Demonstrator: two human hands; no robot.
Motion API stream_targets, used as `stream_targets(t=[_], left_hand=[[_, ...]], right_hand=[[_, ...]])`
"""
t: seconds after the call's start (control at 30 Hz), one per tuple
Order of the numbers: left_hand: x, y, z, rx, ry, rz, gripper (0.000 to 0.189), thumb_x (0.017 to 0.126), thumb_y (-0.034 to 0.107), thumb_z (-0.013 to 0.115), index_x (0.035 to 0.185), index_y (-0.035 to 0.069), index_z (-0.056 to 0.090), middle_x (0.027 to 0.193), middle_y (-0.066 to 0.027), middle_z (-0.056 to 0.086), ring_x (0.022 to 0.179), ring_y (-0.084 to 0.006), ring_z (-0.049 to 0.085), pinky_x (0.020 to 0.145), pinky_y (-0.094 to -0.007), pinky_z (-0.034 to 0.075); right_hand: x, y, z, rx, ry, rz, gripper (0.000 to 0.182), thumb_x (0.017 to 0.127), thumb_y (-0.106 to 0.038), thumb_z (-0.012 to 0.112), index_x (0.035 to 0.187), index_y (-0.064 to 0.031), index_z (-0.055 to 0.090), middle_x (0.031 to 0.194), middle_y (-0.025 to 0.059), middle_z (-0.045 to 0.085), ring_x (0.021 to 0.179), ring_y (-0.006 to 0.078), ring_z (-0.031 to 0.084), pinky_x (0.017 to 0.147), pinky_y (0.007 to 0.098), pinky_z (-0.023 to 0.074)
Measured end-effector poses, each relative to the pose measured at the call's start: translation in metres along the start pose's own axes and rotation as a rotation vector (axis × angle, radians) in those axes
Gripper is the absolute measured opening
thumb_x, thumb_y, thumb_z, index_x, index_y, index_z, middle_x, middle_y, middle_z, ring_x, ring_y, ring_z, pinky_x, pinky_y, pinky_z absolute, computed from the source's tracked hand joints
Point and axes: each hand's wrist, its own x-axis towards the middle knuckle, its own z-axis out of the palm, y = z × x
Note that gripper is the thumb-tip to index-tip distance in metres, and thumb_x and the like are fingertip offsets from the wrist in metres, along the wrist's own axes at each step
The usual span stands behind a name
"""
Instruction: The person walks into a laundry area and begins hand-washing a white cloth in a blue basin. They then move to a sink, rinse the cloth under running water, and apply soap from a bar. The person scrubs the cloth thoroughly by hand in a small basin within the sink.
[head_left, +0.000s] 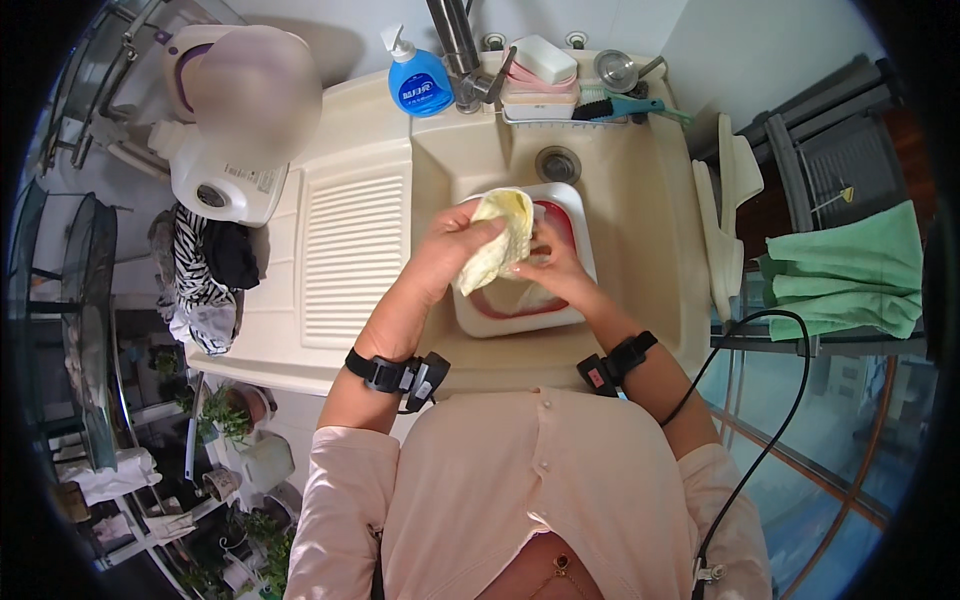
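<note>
A damp, pale yellow cloth (491, 251), folded over on itself, is gripped by my left hand (454, 244) with the thumb lying across its front. My right hand (556, 262) is at the cloth's right edge, thumb and fingers spread. Its thumb tip meets the cloth, but whether the fingers hold it cannot be made out. Both hands are above a white plastic basin (480, 324) with a red inner surface. Cloudy water and some pale fabric appear inside it, partly hidden by the hands. The basin sits in a cream sink (637, 225).
Left of the basin is a ribbed washboard (352, 255). A blue pump bottle (421, 82), the faucet (471, 90) and a rack with soap boxes (540, 94) and brushes (619, 107) line the back. Detergent jug (225, 180) and clothes (202, 277) are left; green towel (847, 274) hangs right.
</note>
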Motion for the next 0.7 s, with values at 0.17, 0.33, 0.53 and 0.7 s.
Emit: stream_targets(t=[0.17, 0.33, 0.53, 0.7], left_hand=[[-0.002, -0.008, 0.013, 0.556, -0.202, 0.12, 0.026, 0.089, 0.012, 0.058, 0.114, 0.008, 0.06, 0.098, -0.0059, 0.066, 0.081, -0.0137, 0.058, 0.077, -0.0275, 0.047], [0.011, -0.1, 0.009, 0.923, -0.577, 0.309, 0.025, 0.086, 0.008, 0.057, 0.11, 0.009, 0.059, 0.124, -0.0104, 0.056, 0.111, -0.0268, 0.054, 0.096, -0.0318, 0.041], [0.05, -0.166, -0.016, 0.659, -0.218, 0.119, 0.025, 0.078, 0.009, 0.064, 0.101, 0.005, 0.056, 0.123, -0.0172, 0.052, 0.109, -0.0331, 0.054, 0.091, -0.0376, 0.044], [0.042, -0.168, -0.035, 1.211, 0.177, 0.071, 0.051, 0.069, 0.016, 0.07, 0.114, 0.006, 0.048, 0.116, -0.0165, 0.051, 0.105, -0.0352, 0.054, 0.087, -0.0413, 0.046]], right_hand=[[-0.009, -0.035, -0.032, 1.029, -0.232, 0.116, 0.056, 0.089, -0.02, 0.056, 0.137, -0.0083, 0.031, 0.13, 0.0061, 0.046, 0.121, 0.0217, 0.044, 0.1, 0.0419, 0.0368], [-0.009, 0.003, -0.026, 0.546, 0.069, 0.36, 0.048, 0.083, -0.001, 0.056, 0.129, -0.0037, 0.042, 0.107, 0.0118, 0.058, 0.098, 0.0225, 0.059, 0.081, 0.0371, 0.0499], [0.001, 0.05, -0.014, 0.448, 0.595, 0.372, 0.038, 0.077, 0.005, 0.058, 0.115, -0.0014, 0.056, 0.097, 0.0097, 0.062, 0.079, 0.0176, 0.06, 0.071, 0.0295, 0.0491], [-0.004, -0.012, -0.048, 0.53, 0.594, 0.053, 0.031, 0.078, 0.005, 0.059, 0.108, -0.0017, 0.06, 0.095, 0.0084, 0.063, 0.08, 0.0154, 0.06, 0.071, 0.028, 0.0495]])
